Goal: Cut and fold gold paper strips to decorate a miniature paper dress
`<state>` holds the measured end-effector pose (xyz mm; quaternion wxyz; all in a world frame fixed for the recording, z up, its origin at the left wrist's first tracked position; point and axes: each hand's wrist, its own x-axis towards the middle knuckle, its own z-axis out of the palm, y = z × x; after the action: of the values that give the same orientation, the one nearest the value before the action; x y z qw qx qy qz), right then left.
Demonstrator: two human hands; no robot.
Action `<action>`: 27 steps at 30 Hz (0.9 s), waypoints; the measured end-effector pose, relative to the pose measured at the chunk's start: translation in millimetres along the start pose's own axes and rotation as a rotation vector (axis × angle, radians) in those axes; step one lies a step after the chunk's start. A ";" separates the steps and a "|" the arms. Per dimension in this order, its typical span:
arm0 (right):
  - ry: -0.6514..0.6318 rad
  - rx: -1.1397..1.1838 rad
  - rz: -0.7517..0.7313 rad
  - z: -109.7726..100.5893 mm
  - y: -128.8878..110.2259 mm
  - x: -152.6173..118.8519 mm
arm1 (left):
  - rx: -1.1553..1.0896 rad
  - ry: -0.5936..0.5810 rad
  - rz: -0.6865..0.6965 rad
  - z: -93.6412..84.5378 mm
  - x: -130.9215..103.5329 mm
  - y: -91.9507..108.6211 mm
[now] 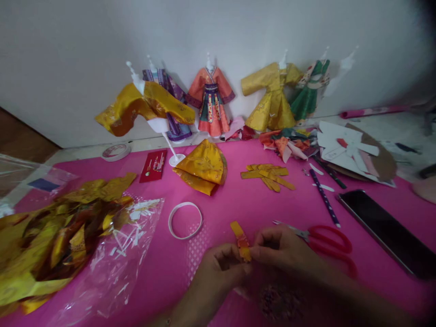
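Between my hands is a small strip of golden-yellow patterned fabric (241,238), its upper end sticking up free. My left hand (223,268) pinches its lower part between thumb and fingers. From the other side, my right hand (277,247) also closes on the strip's edge near the bottom. Scissors with red handles (330,238) lie beside and partly behind my right hand. A roll of white tape (169,222) lies flat on the pink mat (146,177), left of my hands. More golden strips (267,175) lie in a loose pile farther back.
Miniature dresses on stands line the wall, among them an orange dress (211,102) and a yellow dress (272,95). A folded golden skirt piece (202,168) sits mid-mat. Fabric scraps (64,231) and clear plastic bags fill the left. A phone (388,231) and dotted pencil (325,197) lie right.
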<state>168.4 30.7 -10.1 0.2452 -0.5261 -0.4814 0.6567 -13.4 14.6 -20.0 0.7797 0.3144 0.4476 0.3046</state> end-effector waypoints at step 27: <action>0.014 -0.067 -0.047 -0.5 3.6 1.1 | 0.014 -0.010 -0.005 2.1 -0.9 5.4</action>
<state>169.2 30.3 -13.8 0.2459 -0.5273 -0.5137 0.6306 -13.0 16.7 -14.6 0.7805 0.3203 0.4466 0.2980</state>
